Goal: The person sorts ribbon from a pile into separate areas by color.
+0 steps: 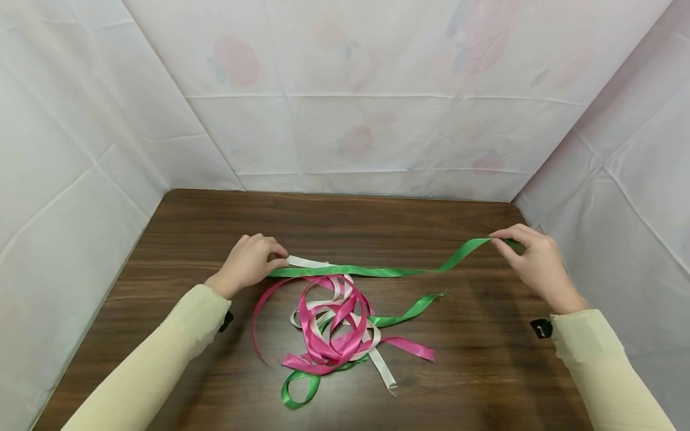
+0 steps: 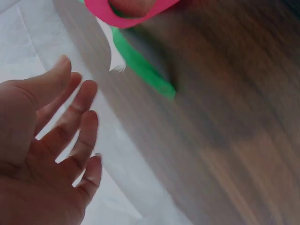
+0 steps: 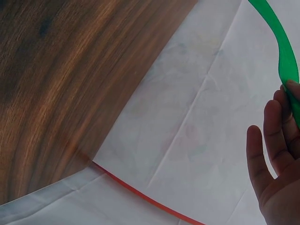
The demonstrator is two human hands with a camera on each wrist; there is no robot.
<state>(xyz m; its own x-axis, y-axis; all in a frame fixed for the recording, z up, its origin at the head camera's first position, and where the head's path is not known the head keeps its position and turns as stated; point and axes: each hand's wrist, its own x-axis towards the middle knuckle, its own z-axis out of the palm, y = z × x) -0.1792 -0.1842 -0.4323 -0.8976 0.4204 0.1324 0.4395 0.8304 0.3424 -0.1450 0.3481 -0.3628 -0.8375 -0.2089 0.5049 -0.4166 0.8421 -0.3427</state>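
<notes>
A green ribbon [image 1: 372,272] stretches sideways across the far side of a loose heap of ribbons. My right hand [image 1: 533,260] pinches its right end between thumb and fingers, raised above the table; the right wrist view shows the green ribbon [image 3: 281,42] running up from the fingertips. At the other end, my left hand [image 1: 249,263] is beside the green ribbon and a white ribbon end [image 1: 307,262]. The left wrist view shows that left hand [image 2: 56,136] with fingers spread and nothing between them, apart from the frayed white end [image 2: 115,56] and green end [image 2: 145,70].
Pink ribbon [image 1: 334,347] coils in the heap with white ribbon [image 1: 381,368] and more green ribbon [image 1: 412,311]. They lie on a dark wooden table [image 1: 215,215]. White cloth [image 1: 377,137] walls enclose the back and sides, and a red strip [image 3: 140,193] runs along the cloth.
</notes>
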